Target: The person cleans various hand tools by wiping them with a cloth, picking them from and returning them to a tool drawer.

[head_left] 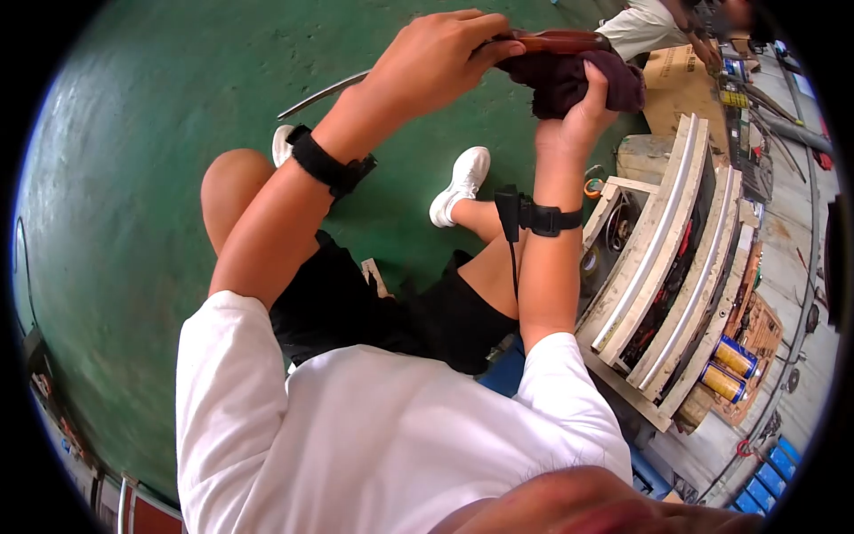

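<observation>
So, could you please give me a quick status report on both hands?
Left hand gripping reddish-brown piece. Right hand holding dark cloth against it. Curved pale rack at right, clear of both hands.

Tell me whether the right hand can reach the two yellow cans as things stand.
Probably not yet: the right hand holds the dark cloth, and the cream slatted rack lies between it and the cans, though the way over the rack looks free.

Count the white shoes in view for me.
2: one shoe beside the left wrist strap, partly hidden; another shoe between both straps in the image. More may be hidden.
</observation>
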Tool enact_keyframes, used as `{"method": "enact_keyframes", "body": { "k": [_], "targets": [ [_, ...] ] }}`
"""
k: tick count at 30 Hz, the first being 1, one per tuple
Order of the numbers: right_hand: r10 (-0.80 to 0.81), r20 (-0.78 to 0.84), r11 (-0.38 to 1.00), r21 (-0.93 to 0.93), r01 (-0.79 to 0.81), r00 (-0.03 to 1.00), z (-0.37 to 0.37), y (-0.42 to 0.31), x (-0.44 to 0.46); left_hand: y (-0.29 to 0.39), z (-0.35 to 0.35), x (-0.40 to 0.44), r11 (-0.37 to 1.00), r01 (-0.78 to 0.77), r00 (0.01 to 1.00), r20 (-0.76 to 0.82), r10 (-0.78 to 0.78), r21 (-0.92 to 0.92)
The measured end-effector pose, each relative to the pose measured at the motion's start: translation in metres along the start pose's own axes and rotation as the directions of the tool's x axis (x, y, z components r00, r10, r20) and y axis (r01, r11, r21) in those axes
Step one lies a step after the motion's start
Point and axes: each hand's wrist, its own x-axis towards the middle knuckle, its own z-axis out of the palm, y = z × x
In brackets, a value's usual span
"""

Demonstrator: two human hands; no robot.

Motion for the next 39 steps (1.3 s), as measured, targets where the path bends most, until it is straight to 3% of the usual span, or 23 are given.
{"method": "enact_keyframes", "body": {
  "k": [2,4,6,8,10,13,15,17,18,20,23,28,30,34,39],
  "targets": [
    [0.022,0.007,1.000,-0.018,-0.021,1.000,0.003,0.002,-0.006,-0.004,0.001,-0.001,0.999,0.039,0.999,0.037,-0.038,-0.024],
    [0.001,-0.053,0.988,-0.153,-0.009,0.999,0.011,0.017,-0.018,-0.007,0.003,0.000,0.996,0.079,0.994,0.078,-0.076,-0.037],
    [-0.056,0.009,0.989,-0.137,0.056,0.998,0.010,0.030,-0.021,-0.007,0.001,0.001,0.987,0.148,0.984,0.110,-0.141,-0.057],
    [-0.065,0.071,0.969,-0.232,0.080,0.995,0.009,0.022,-0.015,-0.023,0.004,-0.001,0.994,0.107,0.991,0.085,-0.107,0.004],
    [0.010,0.043,0.997,-0.079,-0.006,0.999,-0.007,0.014,-0.001,-0.028,0.005,-0.004,0.996,0.068,0.996,0.055,-0.071,0.054],
    [-0.014,0.050,0.998,0.061,0.011,0.999,-0.008,-0.011,0.005,-0.017,0.005,-0.003,1.000,0.021,0.999,-0.025,-0.021,-0.013],
    [-0.022,-0.034,1.000,-0.013,0.022,0.999,-0.013,-0.005,0.005,-0.006,-0.002,-0.002,0.992,0.126,0.987,0.095,-0.128,0.021],
    [-0.092,-0.156,0.989,-0.133,0.071,0.983,0.001,0.004,-0.006,-0.007,0.003,-0.003,0.991,0.132,0.986,0.099,-0.135,0.038],
    [-0.089,-0.049,0.985,-0.152,0.081,0.995,0.007,0.008,-0.013,-0.008,0.003,-0.003,0.988,0.138,0.985,0.094,-0.143,0.062],
    [-0.179,0.004,0.972,-0.156,0.177,0.984,0.001,0.026,-0.012,-0.013,0.004,-0.004,0.992,0.113,0.989,0.088,-0.118,0.061],
    [-0.045,-0.079,0.996,-0.075,0.039,0.996,0.004,0.010,-0.007,-0.007,0.002,-0.002,0.993,0.099,0.991,0.081,-0.104,0.062],
    [-0.021,0.005,1.000,-0.019,0.021,1.000,-0.008,0.003,-0.001,-0.002,0.007,-0.003,0.998,0.063,0.995,0.082,-0.065,0.029],
    [0.005,-0.125,0.996,-0.091,-0.016,0.992,0.003,0.013,-0.013,-0.002,0.007,-0.006,0.996,0.083,0.995,0.048,-0.082,-0.032],
    [-0.073,-0.037,0.986,-0.152,0.067,0.997,-0.003,0.024,-0.009,-0.007,0.005,-0.003,0.995,0.062,0.996,0.051,-0.067,0.084],
    [0.027,0.020,1.000,-0.016,-0.027,0.999,-0.007,-0.003,0.002,-0.006,0.008,-0.001,0.984,0.166,0.984,0.050,-0.169,0.066]
  ]
}}
